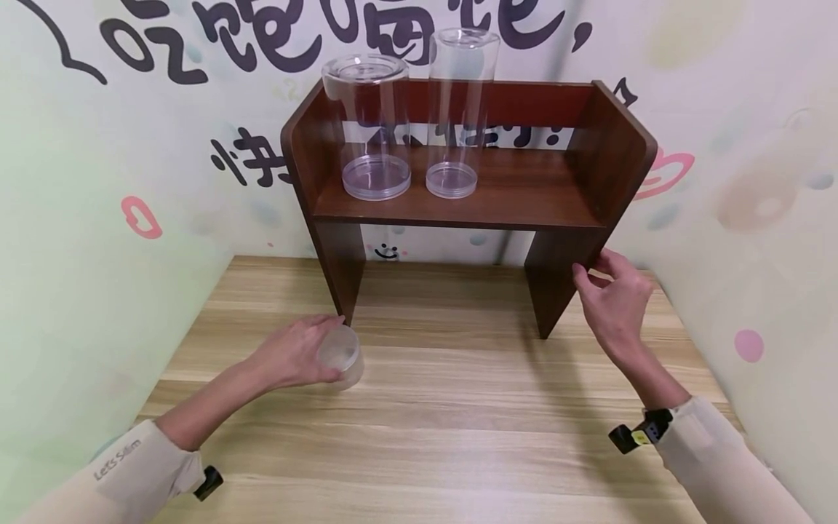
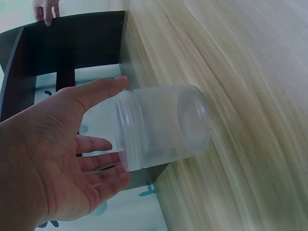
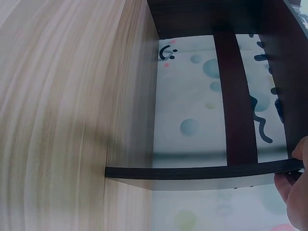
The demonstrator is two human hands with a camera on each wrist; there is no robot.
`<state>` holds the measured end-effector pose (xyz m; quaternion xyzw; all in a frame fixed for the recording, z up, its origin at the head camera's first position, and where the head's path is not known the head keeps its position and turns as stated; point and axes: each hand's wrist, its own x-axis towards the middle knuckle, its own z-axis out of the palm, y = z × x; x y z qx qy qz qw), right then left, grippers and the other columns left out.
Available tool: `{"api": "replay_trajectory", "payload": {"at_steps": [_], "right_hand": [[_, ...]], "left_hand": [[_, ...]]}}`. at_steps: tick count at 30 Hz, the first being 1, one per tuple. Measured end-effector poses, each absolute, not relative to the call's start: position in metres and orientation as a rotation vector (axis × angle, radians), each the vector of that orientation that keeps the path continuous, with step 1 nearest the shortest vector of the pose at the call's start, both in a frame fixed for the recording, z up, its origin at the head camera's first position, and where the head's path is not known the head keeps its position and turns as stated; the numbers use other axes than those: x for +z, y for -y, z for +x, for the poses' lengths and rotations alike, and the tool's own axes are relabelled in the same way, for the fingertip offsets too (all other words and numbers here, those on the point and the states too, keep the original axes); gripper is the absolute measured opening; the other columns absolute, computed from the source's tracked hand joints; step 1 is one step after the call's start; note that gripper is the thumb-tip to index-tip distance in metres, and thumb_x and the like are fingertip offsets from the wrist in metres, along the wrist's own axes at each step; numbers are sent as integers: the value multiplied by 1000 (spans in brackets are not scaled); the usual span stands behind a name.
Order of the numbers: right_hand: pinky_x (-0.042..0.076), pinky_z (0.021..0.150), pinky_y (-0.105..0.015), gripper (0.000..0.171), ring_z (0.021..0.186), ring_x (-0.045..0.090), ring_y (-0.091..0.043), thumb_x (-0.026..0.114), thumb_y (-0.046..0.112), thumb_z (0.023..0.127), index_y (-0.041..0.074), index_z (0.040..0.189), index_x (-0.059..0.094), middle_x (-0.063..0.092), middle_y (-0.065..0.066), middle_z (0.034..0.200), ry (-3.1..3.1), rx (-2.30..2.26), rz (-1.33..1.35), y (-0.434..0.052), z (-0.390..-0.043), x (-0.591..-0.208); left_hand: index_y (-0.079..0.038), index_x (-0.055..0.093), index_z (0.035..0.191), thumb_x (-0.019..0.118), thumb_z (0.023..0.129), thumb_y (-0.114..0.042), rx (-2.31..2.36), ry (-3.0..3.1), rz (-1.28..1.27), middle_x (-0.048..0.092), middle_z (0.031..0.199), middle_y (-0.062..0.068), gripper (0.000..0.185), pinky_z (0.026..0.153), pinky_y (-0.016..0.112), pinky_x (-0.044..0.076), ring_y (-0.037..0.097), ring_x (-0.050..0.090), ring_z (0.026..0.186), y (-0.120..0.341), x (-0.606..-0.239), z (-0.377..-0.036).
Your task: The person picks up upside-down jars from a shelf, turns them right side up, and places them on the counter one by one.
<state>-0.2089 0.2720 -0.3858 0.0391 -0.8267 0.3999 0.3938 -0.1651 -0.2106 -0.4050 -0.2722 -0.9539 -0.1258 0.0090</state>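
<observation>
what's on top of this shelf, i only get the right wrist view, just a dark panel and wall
Observer: Two clear jars stand on the shelf, seen from the head view.
Operator: where's the other hand
Observer: The left hand grips a small frosted jar on the table.
Operator: is my hand on the shelf
Observer: The right hand touches the shelf's right side panel with its fingertips.

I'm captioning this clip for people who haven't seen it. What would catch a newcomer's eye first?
First, the dark brown wooden shelf standing on the light wooden table, with two tall clear plastic cylinder jars on its board. Next, the left hand gripping a small frosted plastic jar near the shelf's left leg, and the right hand touching the right side panel.
</observation>
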Motion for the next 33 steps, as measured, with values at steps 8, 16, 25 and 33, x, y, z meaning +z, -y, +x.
{"api": "replay_trajectory", "payload": {"at_steps": [8,16,25,33], "right_hand": [[54,78,-5,24,87,76,-5,77,7,92,-7,111,76,78,-21,102,2102,986,87,-272,-209,-387],[55,78,-6,23,88,68,5,76,3,91,-8,111,75,77,-21,102,2092,988,104,-271,-210,-388],[54,78,-4,23,88,70,1,77,2,91,-7,112,76,77,-21,103,2078,969,121,-271,-211,-389],[52,78,-2,22,89,77,-19,75,4,91,-8,110,75,77,-22,100,2080,928,128,-271,-211,-389]], "left_hand": [[2,58,147,88,83,-43,-518,2921,-806,65,139,27,84,96,58,60,44,67,122,199,-389,-164],[-1,57,149,87,88,-35,-845,2767,-807,71,134,16,76,97,50,61,30,73,111,179,-364,-161],[0,56,149,93,83,-18,-1174,2432,-818,67,140,15,77,101,39,61,29,68,124,155,-325,-162],[-3,54,153,91,85,-20,-1265,2301,-789,62,149,12,79,107,39,57,24,63,133,135,-288,-171]]}}
